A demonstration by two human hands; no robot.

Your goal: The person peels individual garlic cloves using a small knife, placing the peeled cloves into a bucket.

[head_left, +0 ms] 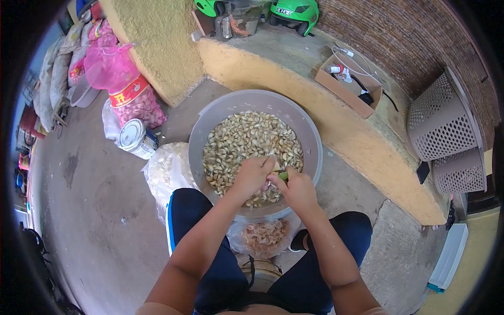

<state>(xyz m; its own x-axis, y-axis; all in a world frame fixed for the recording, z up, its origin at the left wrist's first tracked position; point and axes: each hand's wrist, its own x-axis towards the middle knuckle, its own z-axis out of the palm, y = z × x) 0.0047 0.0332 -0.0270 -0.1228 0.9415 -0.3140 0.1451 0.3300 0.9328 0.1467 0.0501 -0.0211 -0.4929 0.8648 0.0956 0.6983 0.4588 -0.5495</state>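
A wide grey tub [197, 113] stands between my knees, with many garlic cloves [252, 134] lying in what looks like water. Above its near side my two hands meet. My left hand [253, 176] is closed, its fingertips pinching a pale garlic clove [276, 167]. My right hand [299, 191] is wrapped round a small knife with a green handle [284, 175]; its blade is mostly hidden between the hands. Just below the tub's near rim, a clear plastic bag [236, 236] holds thin brownish garlic skins [265, 235].
Left of the tub are a white plastic bag of pale cloves [170, 168], a tin can [137, 137] and a pink net sack of garlic [139, 107]. A yellow ledge [294, 79] behind carries a cardboard box [344, 93], a green helmet [295, 14] and perforated baskets [441, 121].
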